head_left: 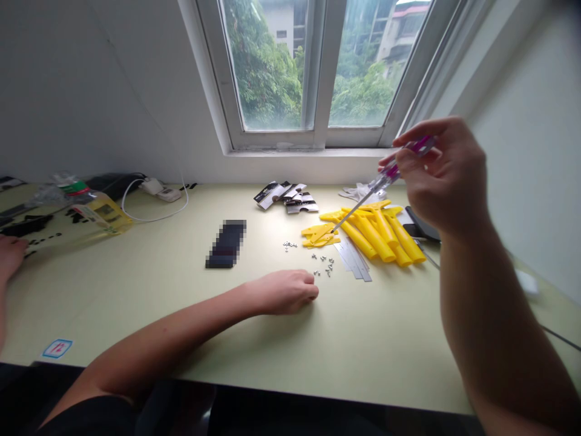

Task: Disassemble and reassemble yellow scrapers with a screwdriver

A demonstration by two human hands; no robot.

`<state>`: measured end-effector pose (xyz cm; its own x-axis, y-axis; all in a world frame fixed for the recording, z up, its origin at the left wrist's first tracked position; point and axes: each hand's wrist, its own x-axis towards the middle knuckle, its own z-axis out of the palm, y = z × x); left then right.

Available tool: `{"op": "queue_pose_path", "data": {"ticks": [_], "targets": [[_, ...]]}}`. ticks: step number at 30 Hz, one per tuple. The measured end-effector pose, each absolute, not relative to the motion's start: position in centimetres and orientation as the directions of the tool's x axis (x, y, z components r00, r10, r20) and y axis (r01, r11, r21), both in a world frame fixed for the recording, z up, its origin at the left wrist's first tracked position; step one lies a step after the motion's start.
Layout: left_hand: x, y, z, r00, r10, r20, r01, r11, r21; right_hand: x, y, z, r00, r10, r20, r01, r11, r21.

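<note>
Screwdriver (391,172) gripped in the right hand (442,169), its shaft (355,209) angled down and to the left.

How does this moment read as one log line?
right grip: holds screwdriver, tip by flat yellow pieces | left grip: curled, contents hidden, near metal parts | nearby: yellow handles

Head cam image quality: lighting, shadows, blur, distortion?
Head view: daylight from the window, left wall dim; head view: pale sheen on the table, soft shadow under the left forearm; head view: right grip and screwdriver slightly soft, maybe motion blur; head view: window sides slant, probably wide-angle perspective; head view: dark rectangular item masked by coarse pixel blocks.
</note>
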<state>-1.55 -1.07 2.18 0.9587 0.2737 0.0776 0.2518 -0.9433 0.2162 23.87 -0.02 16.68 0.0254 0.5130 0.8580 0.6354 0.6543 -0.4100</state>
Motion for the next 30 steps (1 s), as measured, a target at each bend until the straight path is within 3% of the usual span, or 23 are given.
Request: {"op": "queue_pose_path", "data": {"ticks": [9, 21, 30], "targets": [[-2.9, 6.4, 1.5, 0.802, 0.582, 0.136, 0.531, -0.798, 0.285, 23.6, 0.0, 16.6, 0.033, 0.535, 0.844, 0.621, 0.651, -0.437], [-2.9, 9.2, 1.5, 0.781, 0.594, 0.192, 0.518, -0.788, 0.334, 23.4, 0.1, 16.3, 0.029, 0.558, 0.829, 0.596, 0.656, -0.463], [-6.0, 9.4, 5.3, 0.632, 0.738, 0.238, 0.612, -0.663, 0.431, 23.6, -0.2, 16.3, -0.066, 0.556, 0.828, 0.621, 0.672, -0.402]]}}
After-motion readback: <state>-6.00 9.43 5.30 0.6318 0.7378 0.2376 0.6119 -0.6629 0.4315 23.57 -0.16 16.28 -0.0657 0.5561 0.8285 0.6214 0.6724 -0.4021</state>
